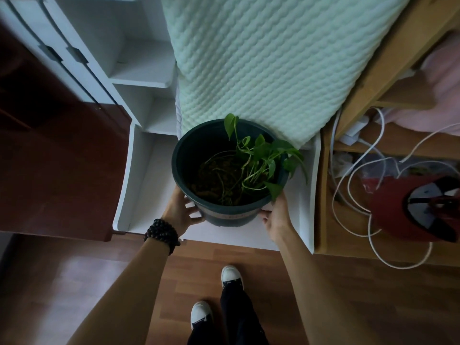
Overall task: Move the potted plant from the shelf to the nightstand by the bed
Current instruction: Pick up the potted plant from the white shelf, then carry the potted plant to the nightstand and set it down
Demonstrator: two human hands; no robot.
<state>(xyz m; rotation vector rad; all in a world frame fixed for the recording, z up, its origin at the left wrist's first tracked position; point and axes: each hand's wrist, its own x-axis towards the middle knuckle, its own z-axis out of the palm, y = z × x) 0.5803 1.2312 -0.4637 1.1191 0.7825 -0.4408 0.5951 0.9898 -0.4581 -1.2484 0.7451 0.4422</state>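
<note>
Two bare forearms reach forward and down from the viewer, above two white-toed shoes (214,297) standing on a wooden floor (124,282). Each hand is pressed against one side of a dark green pot (224,175), so the pot is clamped between them. The left hand (179,212), with a dark beaded bracelet (161,235) at its wrist, cups the pot's left wall just under the rim, fingers spread. The right hand (277,215) mirrors it on the opposite wall, thumb pointing inward. Holding low on both sides most likely keeps the wide, soil-filled pot level and spares the plant.

Between the hands, inside the pot, is brown soil with bare trailing stems, and a small leafy green plant (261,160) growing toward the right-hand side. Its leaves spill over the rim just above the right hand.

Under the grip lies a white shelf (149,168) with raised side panels. Whether the pot rests on it or is lifted slightly clear cannot be told. Beyond the grip, a pale green quilted mattress (261,58) stands on end, its lower corner almost touching the far rim. Off to the right of the right hand is a wooden unit (323,195) strewn with white cables (353,185), with a red cap (418,207) on top. The carry to the nightstand appears not yet begun.
</note>
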